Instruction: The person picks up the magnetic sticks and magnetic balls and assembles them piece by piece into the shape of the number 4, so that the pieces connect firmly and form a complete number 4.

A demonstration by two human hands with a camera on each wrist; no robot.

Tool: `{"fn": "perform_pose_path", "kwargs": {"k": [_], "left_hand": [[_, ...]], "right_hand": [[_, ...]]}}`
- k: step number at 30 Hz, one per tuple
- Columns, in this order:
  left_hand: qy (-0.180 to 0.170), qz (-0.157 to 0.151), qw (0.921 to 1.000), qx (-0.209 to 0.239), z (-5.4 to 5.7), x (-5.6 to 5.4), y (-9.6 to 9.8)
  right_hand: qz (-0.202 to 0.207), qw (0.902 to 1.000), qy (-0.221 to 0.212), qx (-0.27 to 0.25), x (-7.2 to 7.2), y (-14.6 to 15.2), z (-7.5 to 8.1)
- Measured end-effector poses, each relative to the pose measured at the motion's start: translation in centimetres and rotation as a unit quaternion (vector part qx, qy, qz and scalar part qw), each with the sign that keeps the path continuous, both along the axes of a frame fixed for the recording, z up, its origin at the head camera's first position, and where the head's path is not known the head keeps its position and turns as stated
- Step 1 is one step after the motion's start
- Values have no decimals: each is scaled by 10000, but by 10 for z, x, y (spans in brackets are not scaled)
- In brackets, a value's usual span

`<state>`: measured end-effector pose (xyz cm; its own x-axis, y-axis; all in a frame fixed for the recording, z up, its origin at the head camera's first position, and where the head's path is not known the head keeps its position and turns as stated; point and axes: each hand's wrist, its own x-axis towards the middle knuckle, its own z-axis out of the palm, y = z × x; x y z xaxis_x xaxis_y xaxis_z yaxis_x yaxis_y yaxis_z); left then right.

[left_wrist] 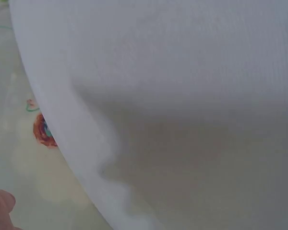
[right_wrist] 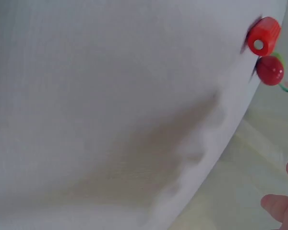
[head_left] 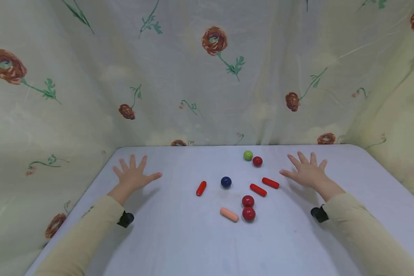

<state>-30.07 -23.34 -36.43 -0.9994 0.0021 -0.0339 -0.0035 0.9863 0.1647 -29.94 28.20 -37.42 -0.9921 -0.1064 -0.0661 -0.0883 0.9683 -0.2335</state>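
Observation:
My left hand (head_left: 132,178) hovers over the left side of the white table with its fingers spread, holding nothing. On the right, my right hand (head_left: 308,174) is spread the same way above its shadow, also holding nothing. Nearest to it lie two short red sticks (head_left: 270,183) (head_left: 258,190). A third red stick (head_left: 201,188) lies left of a dark blue ball (head_left: 225,182). Two red balls (head_left: 248,201) (head_left: 248,214) sit together beside a peach-coloured stick (head_left: 229,214). Farther back are a green ball (head_left: 248,155) and another red ball (head_left: 257,161). In the right wrist view, one red stick (right_wrist: 265,33) shows a pale round spot on its end.
A white cloth-like surface covers the table (head_left: 179,245). Its far edge meets a pale curtain (head_left: 179,57) printed with brown flowers, which also runs along both sides. Each sleeved forearm carries a black device (head_left: 125,219) (head_left: 319,214) at the wrist.

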Motion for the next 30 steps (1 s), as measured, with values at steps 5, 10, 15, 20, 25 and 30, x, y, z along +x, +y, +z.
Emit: {"fn": "perform_pose_path", "kwargs": {"k": [5,10,15,20,25,30], "left_hand": [[151,-209,9997,-17,-1,5,13],[458,-486,9977,-128,0,16,34],[668,-936,9933,-139,1,33,56],[699,-1461,9868,85,2,48,79],[768,-1900,9786,164,2,58,99],[617,-2164,9734,441,-3,61,118]], "right_hand": [[127,9997,171,75,10,-7,5],[446,9974,494,258,26,-20,7],[854,9928,798,252,45,-38,12],[1183,9886,934,34,61,-61,14],[1497,9843,932,-28,72,-82,12],[1836,9779,1002,-19,80,-96,7]]}}
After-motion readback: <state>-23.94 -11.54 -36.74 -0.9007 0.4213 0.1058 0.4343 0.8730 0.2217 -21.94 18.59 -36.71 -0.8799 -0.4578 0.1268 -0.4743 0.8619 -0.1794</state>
